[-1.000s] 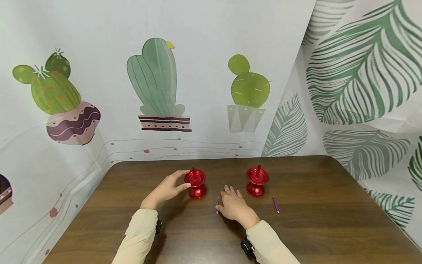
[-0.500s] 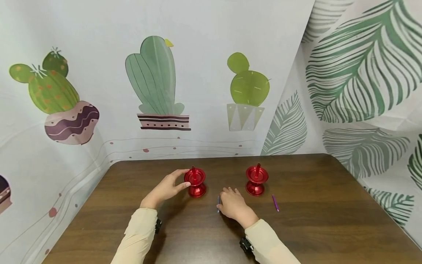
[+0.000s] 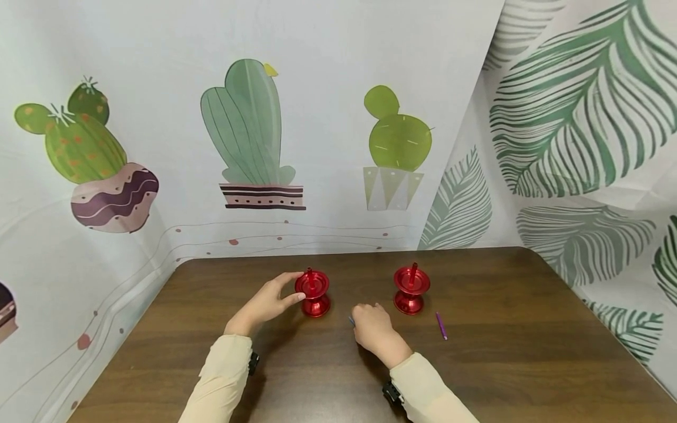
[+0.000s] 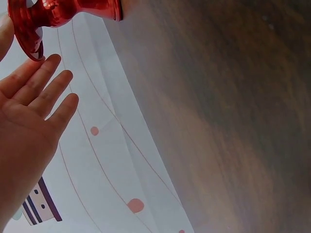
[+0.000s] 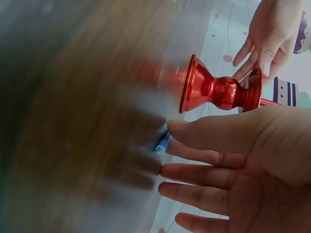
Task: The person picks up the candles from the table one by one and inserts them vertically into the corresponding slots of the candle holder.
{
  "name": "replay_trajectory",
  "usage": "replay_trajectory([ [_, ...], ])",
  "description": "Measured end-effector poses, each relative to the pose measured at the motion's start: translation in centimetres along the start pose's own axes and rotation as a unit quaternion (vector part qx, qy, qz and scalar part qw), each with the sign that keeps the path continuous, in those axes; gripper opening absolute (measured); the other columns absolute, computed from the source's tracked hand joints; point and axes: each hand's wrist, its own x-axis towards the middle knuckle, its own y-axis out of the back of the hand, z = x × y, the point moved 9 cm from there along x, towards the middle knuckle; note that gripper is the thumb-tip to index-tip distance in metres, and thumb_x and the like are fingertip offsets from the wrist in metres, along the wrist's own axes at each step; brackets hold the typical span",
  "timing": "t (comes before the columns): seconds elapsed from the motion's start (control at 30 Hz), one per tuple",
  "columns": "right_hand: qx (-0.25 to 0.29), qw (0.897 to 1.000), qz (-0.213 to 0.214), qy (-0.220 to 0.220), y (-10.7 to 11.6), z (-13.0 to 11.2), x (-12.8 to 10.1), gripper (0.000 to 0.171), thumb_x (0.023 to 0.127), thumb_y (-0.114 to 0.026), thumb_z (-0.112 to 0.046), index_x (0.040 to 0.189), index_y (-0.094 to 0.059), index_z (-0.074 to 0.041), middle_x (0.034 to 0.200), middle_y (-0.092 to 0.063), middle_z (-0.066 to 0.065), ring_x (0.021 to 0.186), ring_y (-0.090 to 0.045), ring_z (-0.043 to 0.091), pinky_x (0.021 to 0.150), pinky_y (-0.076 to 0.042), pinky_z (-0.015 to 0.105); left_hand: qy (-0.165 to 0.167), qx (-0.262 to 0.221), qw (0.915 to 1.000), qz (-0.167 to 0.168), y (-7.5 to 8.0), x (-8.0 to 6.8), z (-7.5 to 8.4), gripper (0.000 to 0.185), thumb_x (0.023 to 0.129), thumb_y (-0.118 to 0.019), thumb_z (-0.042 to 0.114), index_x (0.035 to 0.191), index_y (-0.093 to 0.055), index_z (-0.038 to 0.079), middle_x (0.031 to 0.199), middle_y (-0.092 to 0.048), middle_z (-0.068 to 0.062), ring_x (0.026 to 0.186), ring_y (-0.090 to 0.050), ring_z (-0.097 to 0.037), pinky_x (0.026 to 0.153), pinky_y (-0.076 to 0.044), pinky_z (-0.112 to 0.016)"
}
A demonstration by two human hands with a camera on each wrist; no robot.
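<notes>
A shiny red candle holder (image 3: 315, 306), with a dish and a short upright stem, stands at the middle of the table. My left hand (image 3: 264, 305) holds its dish rim between thumb and index finger; the other fingers stay stretched in the left wrist view. To the right of this holder, my right hand (image 3: 375, 328) pinches a slim blue stick (image 5: 163, 145) low at the tabletop, between thumb and index finger. Most of the stick is hidden by the hand in the head view. The remaining right fingers point forward, their tips close to the table.
A second, matching red candle holder (image 3: 410, 302) stands behind and right of my right hand. Farther right, a slim purple stick (image 3: 441, 326) lies on the brown wooden table (image 3: 508, 352). A printed cloth with cacti and leaves (image 3: 328, 147) hangs behind the table's far edge.
My right hand's fingers have drawn in from lying spread beside the blue stick to pinching it, and the stick's near end has turned out of sight. The left hand has stayed at its holder.
</notes>
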Motion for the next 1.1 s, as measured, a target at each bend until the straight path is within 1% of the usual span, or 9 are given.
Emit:
replay_trajectory([
  [0.23, -0.017, 1.0, 0.009, 0.003, -0.1, 0.0, 0.1, 0.013, 0.071, -0.074, 0.0, 0.07, -0.063, -0.007, 0.073, -0.062, 0.005, 0.075, -0.066, 0.025, 0.088, -0.049, 0.048, -0.004, 0.0, 1.0, 0.002, 0.1, 0.0, 0.0, 0.057, 0.091, -0.068, 0.022, 0.138, -0.047, 0.0, 0.138, -0.05, -0.017, 0.132, -0.042, -0.036, 0.106, -0.035, -0.054],
  [0.37, -0.018, 1.0, -0.008, 0.006, -0.3, -0.2, 0.0, 0.012, 0.071, -0.076, 0.0, 0.078, -0.067, -0.005, 0.088, -0.065, 0.009, 0.098, -0.063, 0.032, 0.092, -0.046, 0.051, -0.005, -0.002, 1.0, 0.003, 0.0, 0.1, -0.1, 0.057, 0.09, -0.068, 0.023, 0.138, -0.048, 0.0, 0.138, -0.051, -0.016, 0.132, -0.043, -0.036, 0.106, -0.035, -0.054],
  [0.47, -0.01, 1.0, -0.025, 0.007, -0.6, -0.2, -0.1, 0.022, 0.07, -0.079, -0.003, 0.089, -0.069, -0.001, 0.106, -0.065, 0.015, 0.118, -0.053, 0.039, 0.099, -0.041, 0.055, -0.003, -0.001, 1.0, 0.004, -0.1, 0.1, -0.3, 0.057, 0.09, -0.069, 0.024, 0.138, -0.048, 0.001, 0.138, -0.051, -0.015, 0.132, -0.043, -0.035, 0.106, -0.035, -0.054],
  [0.57, -0.001, 0.999, -0.033, 0.007, -0.7, -0.2, -0.1, 0.03, 0.07, -0.081, -0.003, 0.097, -0.067, 0.002, 0.116, -0.061, 0.019, 0.126, -0.046, 0.043, 0.102, -0.037, 0.057, -0.001, 0.001, 1.0, 0.004, -0.2, 0.1, -0.4, 0.057, 0.09, -0.068, 0.024, 0.138, -0.048, 0.002, 0.138, -0.051, -0.015, 0.131, -0.043, -0.035, 0.106, -0.034, -0.054],
  [0.7, 0.013, 0.999, -0.029, 0.006, -0.5, -0.2, 0.0, 0.035, 0.071, -0.08, -0.001, 0.102, -0.064, 0.004, 0.122, -0.056, 0.023, 0.128, -0.04, 0.048, 0.103, -0.034, 0.059, 0.003, 0.0, 1.0, 0.004, -0.2, 0.1, -0.4, 0.056, 0.09, -0.069, 0.023, 0.138, -0.048, 0.002, 0.138, -0.051, -0.015, 0.132, -0.042, -0.035, 0.107, -0.034, -0.054],
  [0.83, 0.042, 0.999, -0.004, 0.01, 0.3, 0.1, 0.4, 0.028, 0.072, -0.076, 0.001, 0.096, -0.061, 0.004, 0.125, -0.053, 0.028, 0.127, -0.039, 0.053, 0.102, -0.034, 0.062, 0.002, 0.002, 1.0, 0.004, -0.2, 0.0, -0.3, 0.056, 0.09, -0.068, 0.023, 0.138, -0.048, 0.002, 0.139, -0.05, -0.015, 0.132, -0.042, -0.036, 0.107, -0.033, -0.055],
  [0.93, 0.085, 0.996, 0.013, 0.014, 1.0, 0.4, 0.7, 0.016, 0.078, -0.07, 0.001, 0.082, -0.056, -0.002, 0.126, -0.051, 0.031, 0.125, -0.038, 0.055, 0.102, -0.033, 0.064, -0.001, 0.005, 1.0, 0.006, -0.1, 0.1, -0.3, 0.056, 0.091, -0.068, 0.023, 0.138, -0.048, 0.002, 0.138, -0.051, -0.015, 0.132, -0.042, -0.036, 0.107, -0.034, -0.055],
  [1.0, 0.123, 0.992, 0.021, 0.019, 1.4, 0.5, 0.9, 0.017, 0.082, -0.067, 0.002, 0.077, -0.052, -0.006, 0.126, -0.051, 0.033, 0.125, -0.038, 0.057, 0.102, -0.032, 0.066, -0.002, 0.005, 1.0, 0.006, -0.1, 0.0, -0.3, 0.056, 0.091, -0.068, 0.023, 0.138, -0.048, 0.002, 0.138, -0.051, -0.015, 0.132, -0.042, -0.036, 0.107, -0.034, -0.054],
  [1.1, 0.173, 0.984, 0.033, 0.032, 1.9, 0.7, 1.2, 0.02, 0.086, -0.064, 0.002, 0.074, -0.05, -0.007, 0.125, -0.052, 0.034, 0.125, -0.039, 0.055, 0.101, -0.031, 0.067, -0.004, 0.002, 1.0, 0.007, -0.1, 0.0, -0.2, 0.056, 0.09, -0.068, 0.023, 0.138, -0.048, 0.001, 0.138, -0.051, -0.015, 0.132, -0.042, -0.036, 0.107, -0.034, -0.054],
])
